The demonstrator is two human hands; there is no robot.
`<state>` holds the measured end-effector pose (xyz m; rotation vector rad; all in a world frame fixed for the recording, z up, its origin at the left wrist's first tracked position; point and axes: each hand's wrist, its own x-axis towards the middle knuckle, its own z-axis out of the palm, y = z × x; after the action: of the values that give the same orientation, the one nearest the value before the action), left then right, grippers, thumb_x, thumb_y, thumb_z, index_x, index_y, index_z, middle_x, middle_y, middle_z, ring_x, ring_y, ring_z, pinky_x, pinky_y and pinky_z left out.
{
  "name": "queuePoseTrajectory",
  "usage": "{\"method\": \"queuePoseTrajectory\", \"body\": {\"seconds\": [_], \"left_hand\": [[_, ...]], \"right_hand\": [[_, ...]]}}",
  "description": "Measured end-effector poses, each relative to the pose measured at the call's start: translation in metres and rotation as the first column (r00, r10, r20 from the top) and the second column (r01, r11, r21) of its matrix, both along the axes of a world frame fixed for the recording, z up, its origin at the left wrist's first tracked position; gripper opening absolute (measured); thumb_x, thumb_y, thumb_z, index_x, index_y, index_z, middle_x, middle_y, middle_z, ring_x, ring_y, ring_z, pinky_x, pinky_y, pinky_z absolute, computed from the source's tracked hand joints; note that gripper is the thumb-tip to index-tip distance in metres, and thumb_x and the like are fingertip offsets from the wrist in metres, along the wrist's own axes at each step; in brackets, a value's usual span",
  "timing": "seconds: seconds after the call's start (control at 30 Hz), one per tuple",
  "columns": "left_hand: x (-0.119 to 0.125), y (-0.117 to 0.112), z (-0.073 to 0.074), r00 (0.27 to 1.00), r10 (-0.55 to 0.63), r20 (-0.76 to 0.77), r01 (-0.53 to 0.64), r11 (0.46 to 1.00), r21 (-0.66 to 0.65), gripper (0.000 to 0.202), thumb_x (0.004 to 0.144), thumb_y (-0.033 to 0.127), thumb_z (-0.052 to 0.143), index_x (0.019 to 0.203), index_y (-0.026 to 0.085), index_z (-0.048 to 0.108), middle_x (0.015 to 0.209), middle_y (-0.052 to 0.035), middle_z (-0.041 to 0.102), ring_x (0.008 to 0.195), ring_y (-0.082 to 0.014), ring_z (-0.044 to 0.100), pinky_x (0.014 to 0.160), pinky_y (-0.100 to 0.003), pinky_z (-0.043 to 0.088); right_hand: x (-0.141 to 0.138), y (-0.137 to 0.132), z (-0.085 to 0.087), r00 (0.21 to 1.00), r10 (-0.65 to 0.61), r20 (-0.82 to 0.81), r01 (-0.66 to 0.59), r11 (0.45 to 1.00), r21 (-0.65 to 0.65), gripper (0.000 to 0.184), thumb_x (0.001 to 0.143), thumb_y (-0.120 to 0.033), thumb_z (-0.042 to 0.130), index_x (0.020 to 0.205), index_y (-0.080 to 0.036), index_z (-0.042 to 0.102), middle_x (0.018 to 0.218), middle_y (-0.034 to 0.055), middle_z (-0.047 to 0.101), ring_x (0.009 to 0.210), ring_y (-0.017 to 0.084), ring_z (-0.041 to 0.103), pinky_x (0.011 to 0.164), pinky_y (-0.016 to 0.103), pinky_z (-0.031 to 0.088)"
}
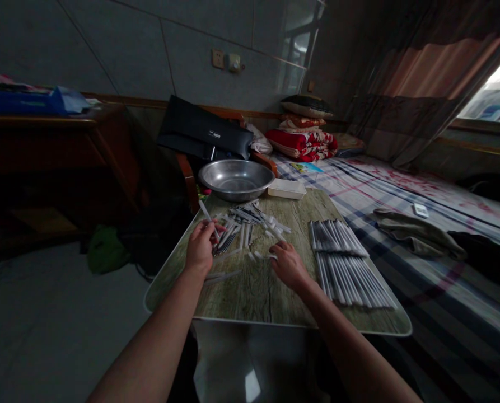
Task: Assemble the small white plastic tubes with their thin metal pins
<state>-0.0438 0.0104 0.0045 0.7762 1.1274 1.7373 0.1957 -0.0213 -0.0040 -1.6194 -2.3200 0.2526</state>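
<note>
Pinching white tube (205, 210) in left hand (201, 247); right hand (290, 264) at small white piece (272, 256), grip unclear. Sticks (353, 280) stacked on tabletop (253, 299) appear finished; scattered loose parts (248, 214) remain.

The basin (237, 180) looks like shiny, smooth metal; the box (287, 191), matt plastic; the slim tubes (353, 280), smooth plastic. The counter (253, 299) shows wood grain, the bedspread (421, 280) soft cloth.

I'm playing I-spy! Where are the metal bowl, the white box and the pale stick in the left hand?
Metal bowl (237, 181): head view, on its inner surface.
White box (285, 194): head view, on its front wall.
Pale stick (205, 211): head view, on the part poking out past the left hand (200, 246).
</note>
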Motion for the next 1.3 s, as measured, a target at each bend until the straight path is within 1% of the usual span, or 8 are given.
{"method": "queuePoseTrajectory", "body": {"seconds": [0.1, 0.23, 0.33, 0.47, 0.6, 0.83, 1.0, 1.3], "left_hand": [[-0.006, 0.004, -0.001, 0.998, 0.059, 0.013, -0.059, 0.998, 0.0, 0.027, 0.068, 0.037, 0.064, 0.085, 0.016, 0.06, 0.065, -0.0011, 0.065, 0.052, -0.0084, 0.052, 0.044, -0.016, 0.031], [-0.007, 0.005, -0.001, 0.998, 0.067, 0.019, -0.066, 0.998, -0.011, 0.028, 0.067, 0.036, 0.065, 0.085, 0.016, 0.06, 0.067, -0.0012, 0.064, 0.056, -0.0097, 0.054, 0.044, -0.016, 0.033], [-0.006, 0.004, 0.001, 0.998, 0.06, 0.022, -0.059, 0.998, -0.028, 0.029, 0.065, 0.036, 0.066, 0.085, 0.016, 0.061, 0.067, -0.0019, 0.065, 0.056, -0.01, 0.054, 0.044, -0.016, 0.034], [-0.002, 0.005, 0.003, 0.999, 0.046, 0.024, -0.046, 0.999, -0.014, 0.03, 0.064, 0.037, 0.067, 0.084, 0.015, 0.06, 0.065, -0.0028, 0.065, 0.05, -0.0088, 0.051, 0.044, -0.017, 0.033], [-0.001, 0.006, 0.005, 0.998, 0.042, 0.04, -0.042, 0.999, -0.013, 0.032, 0.064, 0.037, 0.067, 0.085, 0.014, 0.061, 0.065, -0.003, 0.066, 0.048, -0.0078, 0.049, 0.043, -0.017, 0.031], [-0.005, 0.009, 0.005, 0.994, 0.076, 0.073, -0.074, 0.997, -0.026, 0.032, 0.064, 0.038, 0.069, 0.085, 0.015, 0.061, 0.066, -0.0023, 0.064, 0.053, -0.0093, 0.051, 0.044, -0.018, 0.033], [-0.003, 0.009, 0.004, 0.996, 0.061, 0.057, -0.06, 0.998, -0.018, 0.033, 0.066, 0.038, 0.068, 0.087, 0.015, 0.061, 0.066, -0.002, 0.064, 0.052, -0.0089, 0.051, 0.044, -0.018, 0.033], [0.01, 0.007, 0.002, 1.0, 0.0, 0.025, 0.001, 0.998, -0.055, 0.035, 0.067, 0.042, 0.067, 0.088, 0.015, 0.061, 0.065, -0.0014, 0.064, 0.049, -0.0076, 0.047, 0.045, -0.018, 0.033]], "right_hand": [[-0.009, 0.01, 0.007, 0.997, 0.074, 0.02, -0.073, 0.997, -0.022, 0.026, 0.083, -0.017, 0.052, 0.105, -0.014, 0.066, 0.109, 0.0114, 0.061, 0.105, 0.022, 0.053, 0.096, 0.031, 0.037], [-0.029, 0.047, 0.008, 0.978, 0.153, 0.141, -0.149, 0.988, -0.036, 0.034, 0.083, -0.011, 0.047, 0.112, -0.013, 0.065, 0.117, 0.0129, 0.061, 0.11, 0.022, 0.052, 0.099, 0.033, 0.034], [-0.045, 0.084, 0.007, 0.976, 0.074, 0.203, -0.066, 0.997, -0.046, 0.045, 0.083, -0.01, 0.045, 0.126, -0.016, 0.057, 0.132, 0.0117, 0.054, 0.117, 0.025, 0.049, 0.097, 0.036, 0.037], [-0.065, 0.125, 0.005, 0.982, 0.06, 0.179, -0.054, 0.998, -0.039, 0.049, 0.09, -0.029, 0.041, 0.139, -0.025, 0.044, 0.147, 0.0075, 0.039, 0.13, 0.029, 0.037, 0.099, 0.044, 0.037], [-0.083, 0.153, 0.0, 0.976, 0.087, 0.199, -0.069, 0.993, -0.091, 0.053, 0.093, -0.046, 0.035, 0.143, -0.029, 0.038, 0.15, 0.0071, 0.034, 0.136, 0.032, 0.026, 0.102, 0.052, 0.032], [-0.099, 0.183, -0.014, 0.963, 0.141, 0.228, -0.141, 0.99, -0.013, 0.049, 0.094, -0.046, 0.033, 0.138, -0.029, 0.044, 0.149, 0.0055, 0.037, 0.134, 0.031, 0.029, 0.103, 0.053, 0.029], [-0.115, 0.199, -0.018, 0.95, 0.159, 0.268, -0.152, 0.987, -0.047, 0.051, 0.095, -0.048, 0.031, 0.141, -0.028, 0.041, 0.151, 0.0059, 0.035, 0.136, 0.032, 0.027, 0.104, 0.054, 0.027], [-0.124, 0.205, -0.018, 0.953, 0.158, 0.259, -0.155, 0.987, -0.031, 0.053, 0.094, -0.054, 0.03, 0.134, -0.025, 0.05, 0.141, 0.0126, 0.047, 0.124, 0.035, 0.04, 0.096, 0.056, 0.033]]}}
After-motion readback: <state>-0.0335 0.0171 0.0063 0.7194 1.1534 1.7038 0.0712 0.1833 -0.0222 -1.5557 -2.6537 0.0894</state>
